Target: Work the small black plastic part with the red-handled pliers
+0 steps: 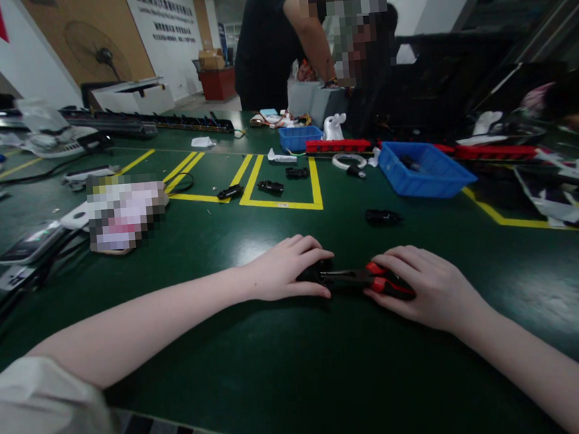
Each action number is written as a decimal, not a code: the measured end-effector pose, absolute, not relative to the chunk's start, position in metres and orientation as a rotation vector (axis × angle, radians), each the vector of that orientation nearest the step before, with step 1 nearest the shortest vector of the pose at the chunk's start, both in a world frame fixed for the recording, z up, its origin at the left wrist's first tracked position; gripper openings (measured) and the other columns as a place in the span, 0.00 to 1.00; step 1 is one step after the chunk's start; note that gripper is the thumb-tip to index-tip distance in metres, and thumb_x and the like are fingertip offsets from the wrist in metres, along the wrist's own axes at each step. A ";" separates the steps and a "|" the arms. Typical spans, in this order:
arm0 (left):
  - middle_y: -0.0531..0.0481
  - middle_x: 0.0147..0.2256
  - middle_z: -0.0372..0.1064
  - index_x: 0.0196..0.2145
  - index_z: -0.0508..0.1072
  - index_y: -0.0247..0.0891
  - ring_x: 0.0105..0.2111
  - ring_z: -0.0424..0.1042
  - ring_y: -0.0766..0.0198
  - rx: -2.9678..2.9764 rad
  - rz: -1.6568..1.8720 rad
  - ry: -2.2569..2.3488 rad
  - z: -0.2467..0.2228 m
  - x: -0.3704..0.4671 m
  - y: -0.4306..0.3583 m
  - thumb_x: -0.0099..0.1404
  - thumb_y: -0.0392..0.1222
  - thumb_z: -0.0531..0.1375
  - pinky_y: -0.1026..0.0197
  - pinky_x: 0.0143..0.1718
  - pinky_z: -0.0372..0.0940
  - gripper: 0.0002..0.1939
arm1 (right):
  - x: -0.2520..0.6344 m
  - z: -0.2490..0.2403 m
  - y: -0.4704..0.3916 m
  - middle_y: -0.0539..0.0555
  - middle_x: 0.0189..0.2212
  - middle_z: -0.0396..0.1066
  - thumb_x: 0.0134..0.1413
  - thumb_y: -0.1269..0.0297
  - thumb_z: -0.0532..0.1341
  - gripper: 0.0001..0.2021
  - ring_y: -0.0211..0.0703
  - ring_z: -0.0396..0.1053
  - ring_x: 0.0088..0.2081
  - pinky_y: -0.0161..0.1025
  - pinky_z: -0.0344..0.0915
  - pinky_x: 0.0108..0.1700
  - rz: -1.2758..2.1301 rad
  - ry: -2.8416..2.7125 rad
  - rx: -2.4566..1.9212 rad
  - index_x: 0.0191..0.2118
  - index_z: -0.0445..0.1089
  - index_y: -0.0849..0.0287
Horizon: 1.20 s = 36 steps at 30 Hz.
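My left hand (286, 269) is closed around a small black part (312, 272), pinning it low over the green table. Most of that part is hidden by the fingers. In my right hand (428, 283) are pliers with red and black handles (387, 283). Their long narrow jaws (344, 277) point left and meet the end of the black part. Whether the jaws are clamped on it or only touching, I cannot tell. Beyond my hands lies a similar black piece (382, 216), and farther off are several more, one of them a black part (271, 187) inside a yellow-taped square.
A blue bin (423, 169) with dark parts stands at the back right, a smaller blue basket (299, 138) behind it. A phone (129, 216) and cables lie at left. Red strips (338, 145) run along the back. Two people (268, 45) are across the table (223, 389).
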State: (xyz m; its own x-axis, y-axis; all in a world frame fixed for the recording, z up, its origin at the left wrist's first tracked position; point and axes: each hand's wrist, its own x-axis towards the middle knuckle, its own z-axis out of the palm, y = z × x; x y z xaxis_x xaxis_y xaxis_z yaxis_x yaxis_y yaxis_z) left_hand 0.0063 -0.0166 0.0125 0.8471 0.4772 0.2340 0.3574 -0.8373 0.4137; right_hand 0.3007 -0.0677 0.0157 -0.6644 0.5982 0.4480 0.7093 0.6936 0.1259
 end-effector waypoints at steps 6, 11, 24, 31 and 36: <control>0.40 0.54 0.64 0.60 0.64 0.37 0.52 0.66 0.51 2.634 0.456 0.648 0.015 0.006 -0.017 0.67 0.60 0.59 0.51 0.54 0.63 0.32 | 0.300 0.018 -0.067 0.62 0.41 0.74 0.56 0.54 0.63 0.20 0.51 0.72 0.39 0.45 0.69 0.38 -0.529 -2.509 -1.004 0.49 0.69 0.62; 0.40 0.53 0.65 0.60 0.65 0.37 0.52 0.66 0.51 2.644 0.470 0.643 0.015 0.006 -0.018 0.67 0.59 0.60 0.50 0.53 0.63 0.32 | 0.300 0.017 -0.067 0.61 0.40 0.75 0.55 0.54 0.64 0.19 0.49 0.73 0.39 0.44 0.69 0.39 -0.470 -2.499 -1.004 0.48 0.70 0.62; 0.39 0.51 0.65 0.59 0.66 0.36 0.50 0.66 0.51 2.697 0.479 0.609 0.013 0.006 -0.016 0.63 0.62 0.62 0.52 0.50 0.64 0.34 | 0.298 0.020 -0.067 0.63 0.37 0.74 0.57 0.57 0.62 0.16 0.48 0.73 0.36 0.43 0.71 0.36 -0.513 -2.537 -0.904 0.45 0.69 0.65; 0.38 0.54 0.64 0.59 0.66 0.36 0.52 0.66 0.51 2.716 0.491 0.603 0.013 0.006 -0.016 0.63 0.60 0.63 0.53 0.51 0.64 0.34 | 0.303 0.015 -0.061 0.60 0.36 0.74 0.56 0.56 0.63 0.16 0.47 0.73 0.34 0.43 0.72 0.33 -0.443 -2.551 -0.896 0.45 0.70 0.61; 0.38 0.54 0.64 0.59 0.66 0.35 0.53 0.65 0.52 2.719 0.514 0.591 0.013 0.005 -0.015 0.63 0.59 0.64 0.53 0.52 0.63 0.34 | 0.304 0.013 -0.059 0.60 0.36 0.74 0.54 0.55 0.63 0.16 0.49 0.74 0.33 0.45 0.73 0.32 -0.408 -2.538 -0.877 0.45 0.70 0.59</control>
State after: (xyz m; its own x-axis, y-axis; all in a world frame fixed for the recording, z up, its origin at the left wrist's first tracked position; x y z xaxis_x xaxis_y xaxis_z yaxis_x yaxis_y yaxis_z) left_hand 0.0052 -0.0153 0.0128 0.8507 0.4472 0.2763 0.3358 -0.8667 0.3689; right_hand 0.3043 -0.0594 0.0125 -0.7114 0.5145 0.4788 0.6385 0.7578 0.1345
